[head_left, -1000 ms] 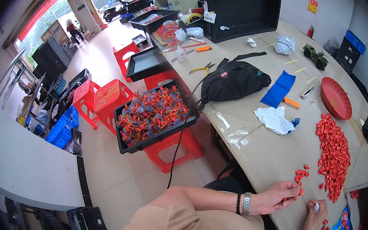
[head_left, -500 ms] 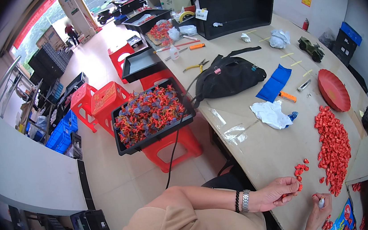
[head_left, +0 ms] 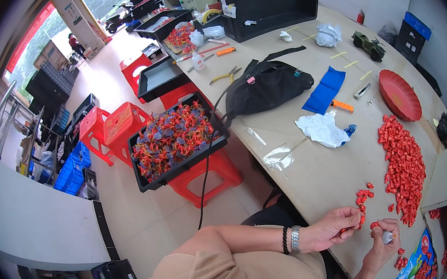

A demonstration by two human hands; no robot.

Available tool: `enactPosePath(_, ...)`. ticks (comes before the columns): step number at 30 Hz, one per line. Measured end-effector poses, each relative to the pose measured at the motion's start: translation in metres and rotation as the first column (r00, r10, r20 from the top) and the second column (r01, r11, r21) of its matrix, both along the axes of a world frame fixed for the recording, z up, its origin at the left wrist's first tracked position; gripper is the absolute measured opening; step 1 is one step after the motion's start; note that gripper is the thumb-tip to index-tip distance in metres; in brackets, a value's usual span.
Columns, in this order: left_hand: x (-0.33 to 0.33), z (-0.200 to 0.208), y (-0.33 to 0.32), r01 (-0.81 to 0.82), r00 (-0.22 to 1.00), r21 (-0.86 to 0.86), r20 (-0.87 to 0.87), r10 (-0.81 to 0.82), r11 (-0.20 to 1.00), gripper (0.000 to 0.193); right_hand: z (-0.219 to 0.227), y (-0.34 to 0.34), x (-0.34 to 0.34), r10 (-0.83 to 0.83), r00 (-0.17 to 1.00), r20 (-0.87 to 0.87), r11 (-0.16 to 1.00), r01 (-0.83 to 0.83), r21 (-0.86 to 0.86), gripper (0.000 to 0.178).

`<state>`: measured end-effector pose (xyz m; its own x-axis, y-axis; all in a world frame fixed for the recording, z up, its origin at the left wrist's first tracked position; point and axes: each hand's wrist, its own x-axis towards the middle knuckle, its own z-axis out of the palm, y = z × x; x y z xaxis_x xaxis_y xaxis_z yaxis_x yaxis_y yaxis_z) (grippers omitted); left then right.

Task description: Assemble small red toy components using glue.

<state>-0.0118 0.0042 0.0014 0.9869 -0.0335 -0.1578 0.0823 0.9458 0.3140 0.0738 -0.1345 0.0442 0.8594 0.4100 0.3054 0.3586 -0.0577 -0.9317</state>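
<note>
My left hand (head_left: 328,230) is closed in a pinch on a small red plastic piece (head_left: 343,231) over the table's near edge. Beside its fingertips lies a short line of similar red pieces (head_left: 364,196). Just to the right, my right hand (head_left: 379,248) is wrapped round a small white tube-like item (head_left: 388,237), mostly hidden by the fingers. Another red piece (head_left: 374,225) shows at that hand's fingertips; whether they grip it I cannot tell. Farther right, a long heap of glossy red pieces (head_left: 402,169) spreads over the tabletop.
A blue printed bag (head_left: 417,265) with red pieces lies by my right hand. Beyond the heap are a red fluted dish (head_left: 400,96), white tissue (head_left: 323,130) and a black bag (head_left: 268,87). Left of the table, a black tray (head_left: 177,141) of red-and-purple parts rests on red stools (head_left: 206,178).
My right hand has moved up and left, closer to my left hand, and a red piece now shows at its fingertips. The whole view has shifted slightly. My left hand keeps its pinch.
</note>
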Motion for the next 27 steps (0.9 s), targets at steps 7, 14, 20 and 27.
enactPosePath(7,-0.0003,-0.0024,0.0008,-0.009,1.000,0.007,0.006,0.009,1.000,0.021,-0.0011,0.0031,-0.0015,0.019,1.000,-0.013,1.000,-0.018,0.019,0.020)
enactPosePath(14,-0.0001,-0.0007,0.0049,-0.003,1.000,-0.004,0.013,0.004,1.000,0.018,0.0008,0.0060,0.0005,0.020,1.000,0.008,1.000,-0.020,0.015,0.020)
enactPosePath(20,0.0014,-0.0033,0.0054,0.014,1.000,-0.026,0.005,-0.014,1.000,0.019,0.0000,0.0062,0.0001,0.008,1.000,0.012,1.000,-0.008,-0.009,0.020)
enactPosePath(27,-0.0029,-0.0031,-0.0014,-0.006,1.000,-0.005,0.012,0.006,1.000,0.019,-0.0035,-0.0023,0.0003,0.038,0.998,0.059,0.999,-0.036,-0.028,0.014)
